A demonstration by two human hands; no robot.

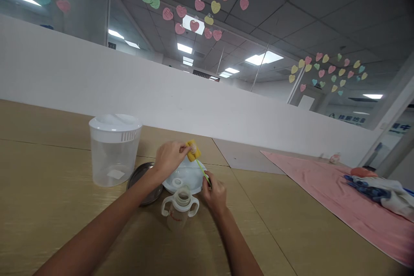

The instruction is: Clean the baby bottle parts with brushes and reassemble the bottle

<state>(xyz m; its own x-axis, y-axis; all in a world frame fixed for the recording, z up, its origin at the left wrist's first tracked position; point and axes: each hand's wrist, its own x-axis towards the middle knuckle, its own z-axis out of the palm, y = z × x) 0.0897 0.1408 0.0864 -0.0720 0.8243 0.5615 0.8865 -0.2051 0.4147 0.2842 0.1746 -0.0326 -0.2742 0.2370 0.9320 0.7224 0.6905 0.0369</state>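
My left hand (171, 157) pinches a yellow sponge (190, 155) above a white bowl (196, 183). My right hand (215, 192) is closed on the handle of a brush with a thin green stem (201, 166). The brush's whitish head appears to lie against the sponge. In front of the bowl stands an uncapped baby bottle (177, 217), upright, with a white collar and two side handles. A white ring-shaped cap (177, 182) is in the bowl. Partly behind my left forearm lies a round, dark metal dish (139, 174).
A clear plastic bucket (111, 159) with a white lid stands at the left. On the right a pink cloth (318, 185) covers the wooden table (258, 220), with bunched blue and white fabric (384, 192) on it. A white low wall (207, 108) borders the back.
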